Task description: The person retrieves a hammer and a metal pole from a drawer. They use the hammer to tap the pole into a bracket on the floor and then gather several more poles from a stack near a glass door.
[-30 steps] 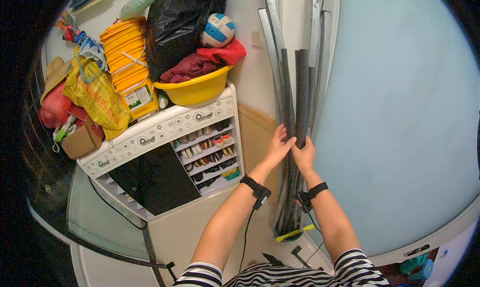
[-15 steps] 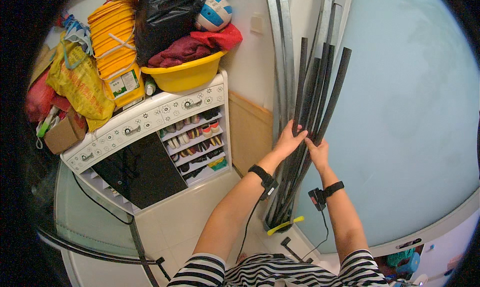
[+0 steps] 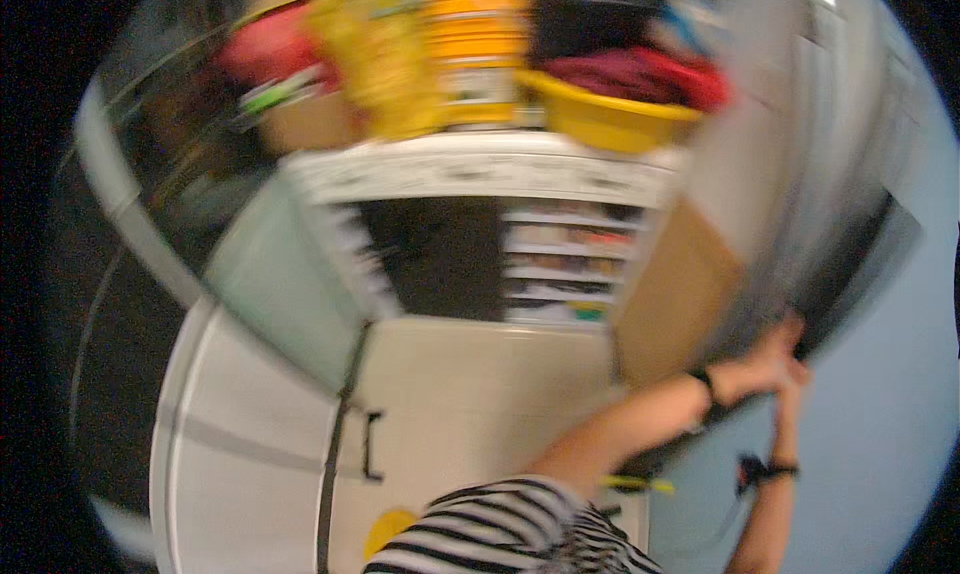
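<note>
At the right, a blurred bundle of long dark and grey poles (image 3: 850, 259) stands upright, leaning by the wall. My left hand (image 3: 765, 359) is against the lower middle of this bundle. Close beside it, slightly lower and to the right, is my right hand (image 3: 793, 376). Motion smears the fingers of both hands, so their hold on the poles cannot be made out. A black strap with a small device (image 3: 755, 472) sits on my right wrist, and another black strap (image 3: 708, 389) is on the left.
A white shoe cabinet (image 3: 470, 174) stands ahead, with shoes on its right shelves. On top are a yellow basin (image 3: 615, 119) of red cloth, orange stacked containers (image 3: 478, 34) and a yellow bag (image 3: 385, 64). A brown board (image 3: 680, 294) leans right of the cabinet. Glass panels flank both sides.
The view has swung to the left, so the cabinet is now central and the poles and my hands lie far right. Everything is blurred. My hands remain at the poles.
</note>
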{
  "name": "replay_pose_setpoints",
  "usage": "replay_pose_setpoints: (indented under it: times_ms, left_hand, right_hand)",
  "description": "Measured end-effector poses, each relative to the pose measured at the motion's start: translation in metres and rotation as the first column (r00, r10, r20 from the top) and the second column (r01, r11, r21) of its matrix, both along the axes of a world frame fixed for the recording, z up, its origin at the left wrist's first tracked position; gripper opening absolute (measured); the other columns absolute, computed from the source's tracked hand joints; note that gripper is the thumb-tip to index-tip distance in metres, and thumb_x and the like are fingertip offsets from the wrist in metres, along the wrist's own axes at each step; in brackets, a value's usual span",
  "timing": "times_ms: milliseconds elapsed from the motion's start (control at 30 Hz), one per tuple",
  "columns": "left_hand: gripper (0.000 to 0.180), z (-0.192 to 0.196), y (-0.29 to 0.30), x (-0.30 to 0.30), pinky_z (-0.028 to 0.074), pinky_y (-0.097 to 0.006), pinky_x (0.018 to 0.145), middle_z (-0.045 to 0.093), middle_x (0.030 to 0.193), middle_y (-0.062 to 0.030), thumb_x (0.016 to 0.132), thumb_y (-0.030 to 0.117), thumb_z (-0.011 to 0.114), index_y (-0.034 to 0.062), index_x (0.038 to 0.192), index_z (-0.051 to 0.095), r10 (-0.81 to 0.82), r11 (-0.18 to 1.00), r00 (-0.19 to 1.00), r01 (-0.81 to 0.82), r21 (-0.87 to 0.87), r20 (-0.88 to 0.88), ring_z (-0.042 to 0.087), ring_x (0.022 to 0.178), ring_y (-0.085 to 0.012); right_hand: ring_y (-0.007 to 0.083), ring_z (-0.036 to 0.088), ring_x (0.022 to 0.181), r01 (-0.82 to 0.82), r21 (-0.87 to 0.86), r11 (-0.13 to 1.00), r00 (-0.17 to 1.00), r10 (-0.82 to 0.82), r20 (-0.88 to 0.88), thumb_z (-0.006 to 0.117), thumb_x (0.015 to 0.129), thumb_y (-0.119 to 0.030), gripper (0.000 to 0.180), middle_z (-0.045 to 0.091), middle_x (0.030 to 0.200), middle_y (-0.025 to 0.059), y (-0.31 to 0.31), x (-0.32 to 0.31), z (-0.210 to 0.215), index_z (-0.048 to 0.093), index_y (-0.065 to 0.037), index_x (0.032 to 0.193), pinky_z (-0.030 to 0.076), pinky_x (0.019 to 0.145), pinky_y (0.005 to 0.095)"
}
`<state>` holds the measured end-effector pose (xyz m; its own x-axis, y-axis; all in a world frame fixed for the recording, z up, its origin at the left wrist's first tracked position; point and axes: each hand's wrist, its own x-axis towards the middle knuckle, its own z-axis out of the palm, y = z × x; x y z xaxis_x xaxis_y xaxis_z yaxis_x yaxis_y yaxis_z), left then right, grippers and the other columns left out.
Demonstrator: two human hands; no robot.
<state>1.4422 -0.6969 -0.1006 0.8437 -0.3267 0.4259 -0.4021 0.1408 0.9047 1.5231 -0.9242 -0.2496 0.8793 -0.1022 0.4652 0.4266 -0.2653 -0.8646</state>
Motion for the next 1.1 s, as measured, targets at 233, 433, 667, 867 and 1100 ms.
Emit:
replay_pose_setpoints:
  times_ms: [233, 433, 667, 867, 1100]
  left_hand:
    - [0.092, -0.017, 0.013, 0.004, 0.021, -0.037, 0.102, 0.019, 0.139, -0.0246, 0.066, 0.01, 0.064, 0.0014, 0.138, 0.008, 0.272, 0.958, 0.959, -0.262, 0.117, -0.081, 0.02, 0.127, -0.0351]
    - [0.087, -0.041, -0.004, 0.023, 0.029, -0.035, 0.093, 0.018, 0.141, -0.0213, 0.068, 0.001, 0.056, 0.0069, 0.14, 0.008, 0.435, 0.892, 0.885, -0.449, -0.056, -0.164, 0.028, 0.119, -0.0308]
    - [0.084, -0.064, -0.01, 0.041, 0.028, -0.035, 0.099, 0.012, 0.142, -0.0217, 0.07, 0.0, 0.053, 0.0042, 0.139, 0.004, 0.516, 0.846, 0.834, -0.532, -0.035, -0.196, 0.02, 0.13, -0.0326]
    - [0.085, -0.063, -0.005, 0.037, 0.023, -0.035, 0.104, 0.025, 0.137, -0.0235, 0.066, 0.005, 0.063, -0.0017, 0.136, 0.015, 0.63, 0.776, 0.77, -0.629, 0.046, -0.103, 0.025, 0.127, -0.0339]
    - [0.084, -0.057, 0.004, 0.025, 0.032, -0.038, 0.098, 0.037, 0.127, -0.0257, 0.062, 0.009, 0.066, -0.0034, 0.133, 0.023, 0.65, 0.76, 0.756, -0.645, 0.078, -0.079, 0.039, 0.116, -0.0376]
  right_hand:
    - [0.0262, 0.046, 0.104, -0.052, -0.15, 0.987, 0.997, 0.044, -0.057, 0.059, 0.082, -0.022, 0.051, 0.047, 0.118, 0.0158, 0.052, 0.0, 0.021, 0.038, 0.003, 0.121, 0.036, 0.092, 0.0355]
    - [0.0264, 0.04, 0.113, -0.252, -0.102, 0.962, 0.968, 0.249, -0.037, 0.053, 0.085, -0.025, 0.053, 0.041, 0.126, 0.0148, 0.116, -0.003, 0.04, 0.033, -0.001, 0.127, 0.031, 0.096, 0.0376]
    - [0.0265, 0.032, 0.124, -0.272, -0.141, 0.952, 0.962, 0.274, 0.0, 0.047, 0.089, -0.029, 0.055, 0.035, 0.135, 0.0137, 0.104, -0.024, 0.029, 0.028, -0.005, 0.135, 0.025, 0.101, 0.0401]
    - [0.0235, 0.044, 0.11, -0.054, -0.139, 0.989, 0.987, 0.074, 0.144, 0.053, 0.084, -0.014, 0.04, 0.047, 0.122, 0.0125, 0.097, -0.004, 0.028, 0.044, 0.001, 0.12, 0.035, 0.094, 0.0332]
    - [0.0185, 0.05, 0.088, 0.023, -0.109, 0.994, 0.981, -0.001, 0.194, 0.057, 0.084, -0.015, 0.043, 0.053, 0.102, 0.0099, 0.101, 0.023, 0.033, 0.042, 0.002, 0.12, 0.04, 0.078, 0.0293]
